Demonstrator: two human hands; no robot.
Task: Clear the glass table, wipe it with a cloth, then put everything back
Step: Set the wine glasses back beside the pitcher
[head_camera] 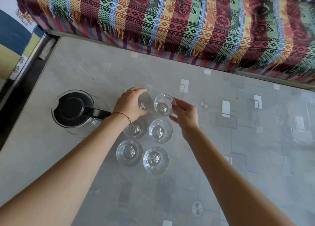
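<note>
Left hand (130, 104) curled round top-left glass (144, 101), right hand (185, 115) pinching top-right glass (164, 105). Four more glasses (160, 131) on tabletop (221, 174) just below hands, jug (73, 109) left of left hand.

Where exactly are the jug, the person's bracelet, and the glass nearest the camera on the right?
Jug (71, 109): head view, on its black lid.
Bracelet (123, 115): head view, on the thread across the left wrist.
Nearest right glass (155, 159): head view, on its patterned base, seen through the open mouth.
</note>
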